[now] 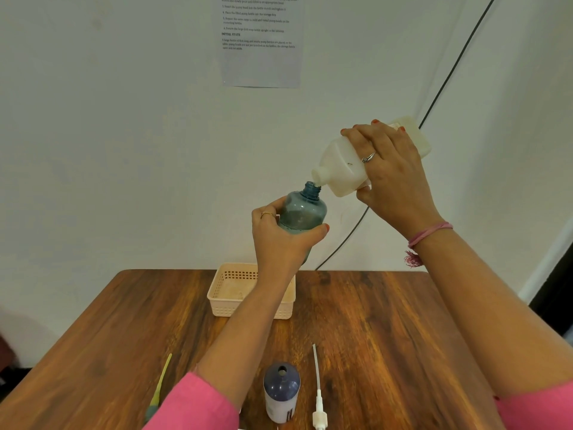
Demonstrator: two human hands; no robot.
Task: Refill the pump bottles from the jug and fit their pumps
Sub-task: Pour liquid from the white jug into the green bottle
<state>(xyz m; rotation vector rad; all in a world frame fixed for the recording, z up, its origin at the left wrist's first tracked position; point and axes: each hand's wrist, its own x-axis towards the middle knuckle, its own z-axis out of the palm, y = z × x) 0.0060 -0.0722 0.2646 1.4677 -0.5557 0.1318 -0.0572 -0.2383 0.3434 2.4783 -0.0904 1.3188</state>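
My left hand (280, 240) grips a blue see-through pump bottle (305, 212) in the air above the table, its open neck tilted up and to the right. My right hand (387, 172) holds a white jug (344, 169) tipped down to the left, with its spout right at the bottle's mouth. A dark blue bottle (281, 391) with an open neck stands on the table near me. A white pump (318, 395) with its long tube lies just right of it. A yellow-green pump (158, 392) lies to the left, partly hidden by my sleeve.
A beige plastic basket (223, 296) sits at the far middle of the wooden table (387, 336), partly behind my left forearm. A black cable (449, 79) hangs along the white wall. A printed sheet (260, 41) is stuck on the wall above.
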